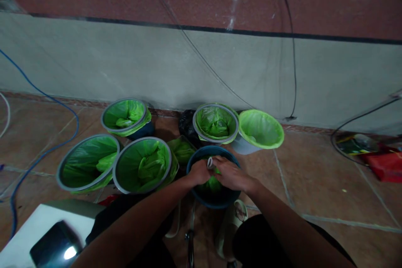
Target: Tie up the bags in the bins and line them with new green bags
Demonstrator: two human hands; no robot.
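Note:
Both my hands meet over a dark blue bin [234, 155] standing on the floor between my feet. My left hand [200, 172] is closed, fingertips against my right hand [231, 173], which is also closed. Bright green plastic bag [213, 185] shows between and below them, seemingly gripped by both, though the fingers hide the exact hold. A small pale loop-shaped piece [210, 162] sticks up between the hands; its kind is unclear. Just behind stand a green-lined bin with a grey rim [216, 138] and a pale bin with a light green liner [259, 127].
Several more green-lined bins, among them a front one [113, 171], stand to the left. A black bag [187, 124] lies by the wall. At lower left a dark device [56, 245] rests on a white surface [21, 234]. A blue cable [34, 165] crosses the floor; red items [386, 166] lie far right.

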